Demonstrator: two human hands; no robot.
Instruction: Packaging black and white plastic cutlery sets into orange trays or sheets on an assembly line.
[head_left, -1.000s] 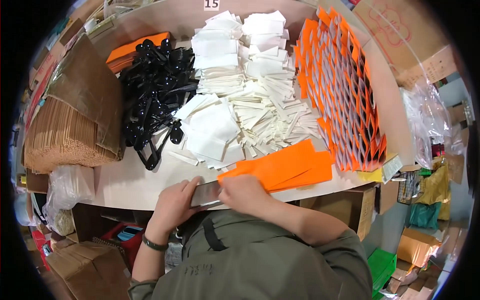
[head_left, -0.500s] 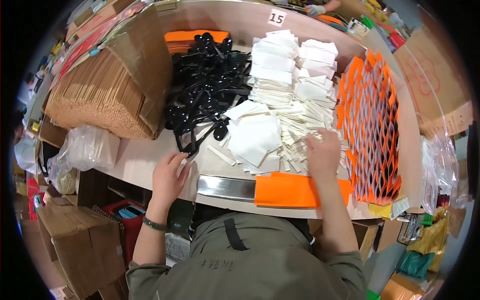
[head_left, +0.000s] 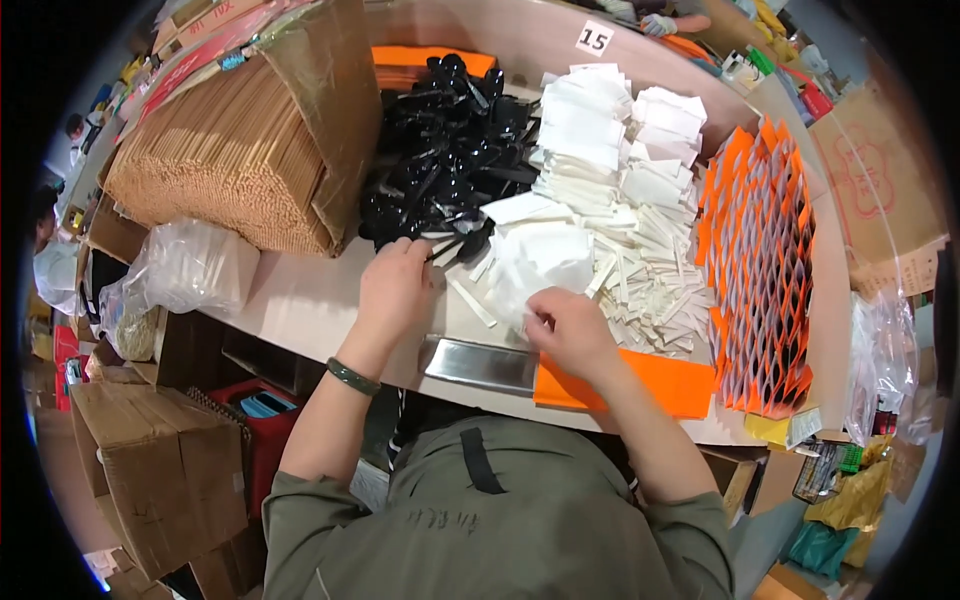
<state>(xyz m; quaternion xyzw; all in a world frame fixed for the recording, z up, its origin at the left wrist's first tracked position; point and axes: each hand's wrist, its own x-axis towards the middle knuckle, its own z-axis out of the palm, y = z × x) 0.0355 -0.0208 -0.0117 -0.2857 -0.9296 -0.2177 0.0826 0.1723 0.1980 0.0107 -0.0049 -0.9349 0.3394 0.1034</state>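
A heap of glossy black plastic spoons [head_left: 445, 150] covers the table's middle left. At its near edge my left hand [head_left: 395, 285] is closed, its fingertips on the handle of a black spoon [head_left: 474, 243] whose bowl points right. My right hand [head_left: 572, 335] pinches the near edge of a thin white paper napkin [head_left: 545, 255], which looks slightly lifted and smeared by motion. More white napkins [head_left: 583, 130] lie in overlapping rows behind it. To their right and nearer me spread many narrow white paper packets [head_left: 650, 290].
A cardboard box [head_left: 345, 100] packed with brown sheets stands on the left, a clear plastic bag [head_left: 195, 265] before it. Orange folded sheets [head_left: 765, 270] stand upright at right. An orange piece [head_left: 650, 385] and a metal plate [head_left: 478, 364] lie along the front edge.
My left hand has moved away from me and right with the spoon. My right hand has left the narrow packets, moving left and nearer to the napkin. The view has shifted slightly.
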